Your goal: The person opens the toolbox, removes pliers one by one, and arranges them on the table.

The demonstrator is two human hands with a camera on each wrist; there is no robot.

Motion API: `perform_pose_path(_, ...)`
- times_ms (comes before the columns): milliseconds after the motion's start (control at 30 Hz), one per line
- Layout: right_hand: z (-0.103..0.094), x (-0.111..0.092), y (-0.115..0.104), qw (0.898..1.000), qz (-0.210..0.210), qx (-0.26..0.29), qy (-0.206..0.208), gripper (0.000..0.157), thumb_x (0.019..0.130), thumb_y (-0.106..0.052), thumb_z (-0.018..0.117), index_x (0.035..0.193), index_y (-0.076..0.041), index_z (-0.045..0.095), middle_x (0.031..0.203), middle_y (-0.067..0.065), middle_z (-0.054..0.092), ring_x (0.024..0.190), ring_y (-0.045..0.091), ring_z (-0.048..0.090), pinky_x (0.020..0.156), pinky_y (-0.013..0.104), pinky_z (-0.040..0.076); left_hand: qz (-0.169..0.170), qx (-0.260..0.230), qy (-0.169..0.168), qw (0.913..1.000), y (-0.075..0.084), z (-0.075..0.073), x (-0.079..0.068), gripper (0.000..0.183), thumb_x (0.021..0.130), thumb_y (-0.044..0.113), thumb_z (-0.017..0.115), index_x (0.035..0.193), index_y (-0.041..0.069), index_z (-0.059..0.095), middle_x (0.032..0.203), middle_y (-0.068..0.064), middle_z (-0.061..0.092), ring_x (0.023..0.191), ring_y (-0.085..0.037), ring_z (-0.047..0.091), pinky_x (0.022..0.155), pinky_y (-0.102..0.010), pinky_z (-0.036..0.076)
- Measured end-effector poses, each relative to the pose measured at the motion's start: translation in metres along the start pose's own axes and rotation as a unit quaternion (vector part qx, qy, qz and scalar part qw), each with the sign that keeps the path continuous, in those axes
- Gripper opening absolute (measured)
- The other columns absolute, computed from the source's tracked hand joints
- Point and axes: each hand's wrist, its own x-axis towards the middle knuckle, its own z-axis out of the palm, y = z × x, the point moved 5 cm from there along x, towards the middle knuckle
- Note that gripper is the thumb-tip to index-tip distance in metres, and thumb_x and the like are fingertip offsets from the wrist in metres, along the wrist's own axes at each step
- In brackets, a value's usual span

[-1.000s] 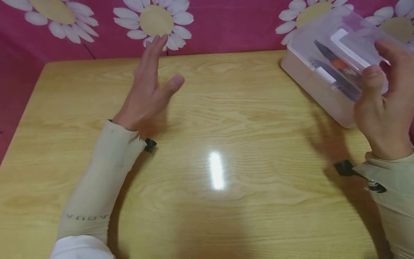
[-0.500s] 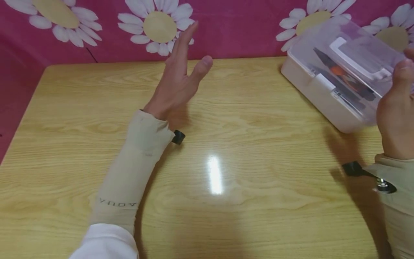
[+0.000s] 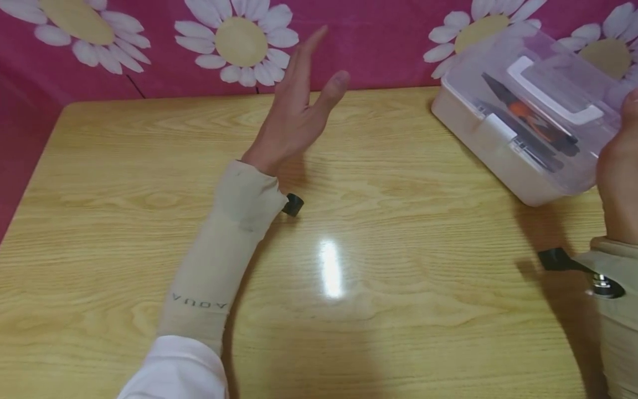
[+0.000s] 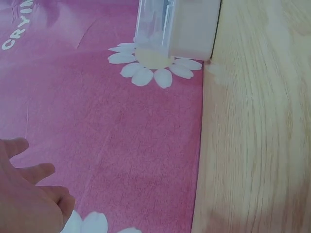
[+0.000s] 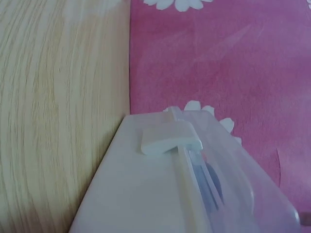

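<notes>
A plastic storage box [image 3: 498, 160] with a clear lid and a pale base stands at the back right of the table. Its white latch [image 5: 167, 138] lies over the lid's edge, and a white handle [image 3: 553, 91] is on top. Through the lid shows a dark tool with orange parts [image 3: 530, 113]. My right hand [image 3: 618, 172] is at the box's near right end, cut off by the frame; its fingers are hidden. My left hand [image 3: 294, 113] hovers over the table's back edge, fingers extended and thumb spread, holding nothing.
The wooden table [image 3: 399, 266] carries the box and reflects a bright light. A pink sheet [image 3: 369, 44] printed with white daisies hangs behind its back edge. Small black mounts [image 3: 293, 205] stick out from both sleeves.
My left hand has moved right across the table's back. My right hand has slid from over the lid toward the box's right end, leaving more of the lid visible.
</notes>
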Motion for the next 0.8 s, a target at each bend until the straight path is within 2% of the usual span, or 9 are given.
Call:
perform_pose_path(67, 0.0, 0.003, 0.003, 1.0, 0.022, -0.016, -0.009, 0.041, 0.102, -0.044, 0.037, 0.143, -0.038, 0.036, 0.137, -0.018, 0.048, 0.121, -0.002, 0.049, 0.118, 0.025, 0.036, -0.004, 0.002, -0.001, 1.0, -0.001, 0.002, 0.002, 0.067, 0.097, 0.045, 0.045, 0.154, 0.04, 0.011, 0.163, 0.018, 0.012, 0.15, 0.003, 0.012, 0.125, -0.029, 0.016)
perform_pose_path(167, -0.001, 0.008, 0.007, 0.998, 0.045, -0.043, -0.019, 0.043, 0.102, -0.048, 0.036, 0.144, -0.04, 0.032, 0.139, -0.021, 0.044, 0.121, -0.004, 0.046, 0.12, 0.028, 0.034, -0.011, 0.02, -0.005, 0.9997, -0.003, 0.006, 0.005, 0.068, 0.098, 0.046, 0.045, 0.155, 0.04, 0.008, 0.164, 0.018, 0.008, 0.153, -0.002, 0.003, 0.127, -0.036, 0.014)
perform_pose_path(267, -0.003, 0.013, 0.014, 0.996, 0.07, -0.051, -0.028, 0.045, 0.102, -0.05, 0.035, 0.145, -0.04, 0.03, 0.135, -0.024, 0.043, 0.116, -0.008, 0.045, 0.119, 0.026, 0.034, -0.02, 0.04, -0.011, 0.9989, -0.006, 0.011, 0.007, 0.07, 0.098, 0.048, 0.044, 0.155, 0.039, 0.005, 0.164, 0.018, 0.004, 0.154, -0.008, -0.007, 0.128, -0.044, 0.006)
perform_pose_path(367, -0.002, 0.018, 0.022, 0.995, 0.085, -0.036, -0.036, 0.044, 0.102, -0.049, 0.033, 0.145, -0.035, 0.033, 0.118, -0.027, 0.045, 0.103, -0.012, 0.046, 0.115, 0.018, 0.037, -0.033, 0.05, -0.015, 0.9981, -0.01, 0.015, 0.006, 0.07, 0.098, 0.05, 0.043, 0.155, 0.04, 0.004, 0.164, 0.02, 0.003, 0.154, -0.009, -0.012, 0.128, -0.048, -0.002)
perform_pose_path(500, 0.001, 0.022, 0.029, 0.997, 0.067, -0.023, -0.038, 0.045, 0.104, -0.044, 0.031, 0.147, -0.031, 0.033, 0.123, -0.023, 0.049, 0.11, -0.008, 0.05, 0.114, 0.016, 0.037, -0.046, 0.055, -0.019, 0.9973, -0.014, 0.017, 0.004, 0.07, 0.098, 0.052, 0.042, 0.155, 0.041, 0.004, 0.163, 0.022, 0.003, 0.154, -0.008, -0.011, 0.127, -0.045, -0.005)
perform_pose_path(600, 0.002, 0.025, 0.03, 0.999, 0.02, -0.031, -0.013, 0.045, 0.104, -0.039, 0.031, 0.148, -0.029, 0.033, 0.143, -0.012, 0.047, 0.125, -0.005, 0.047, 0.118, 0.018, 0.032, -0.049, 0.059, -0.018, 0.9969, -0.014, 0.016, 0.004, 0.07, 0.098, 0.052, 0.042, 0.155, 0.041, 0.004, 0.163, 0.022, 0.005, 0.154, -0.008, -0.01, 0.128, -0.041, -0.004)
perform_pose_path(667, 0.002, 0.026, 0.03, 0.999, 0.011, -0.036, -0.007, 0.044, 0.104, -0.04, 0.033, 0.147, -0.031, 0.034, 0.148, -0.011, 0.045, 0.129, -0.004, 0.044, 0.12, 0.021, 0.029, -0.05, 0.06, -0.017, 0.9968, -0.014, 0.015, 0.005, 0.069, 0.098, 0.052, 0.042, 0.155, 0.04, 0.004, 0.163, 0.021, 0.006, 0.155, -0.009, -0.009, 0.128, -0.04, -0.004)
perform_pose_path(700, 0.002, 0.027, 0.03, 0.999, 0.001, -0.035, 0.004, 0.043, 0.104, -0.038, 0.035, 0.146, -0.03, 0.037, 0.145, -0.012, 0.047, 0.127, -0.005, 0.046, 0.12, 0.019, 0.03, -0.049, 0.06, -0.016, 0.9969, -0.014, 0.015, 0.005, 0.069, 0.098, 0.052, 0.042, 0.155, 0.04, 0.004, 0.163, 0.02, 0.006, 0.155, -0.009, -0.009, 0.128, -0.04, -0.004)
perform_pose_path(800, 0.0, 0.028, 0.03, 0.998, -0.006, -0.055, 0.02, 0.03, 0.102, -0.037, 0.041, 0.13, -0.039, 0.047, 0.125, -0.023, 0.052, 0.114, -0.008, 0.05, 0.114, 0.013, 0.035, -0.046, 0.058, -0.014, 0.9971, -0.016, 0.015, 0.005, 0.07, 0.098, 0.051, 0.042, 0.155, 0.038, 0.005, 0.164, 0.019, 0.007, 0.155, -0.01, -0.007, 0.128, -0.041, -0.003)
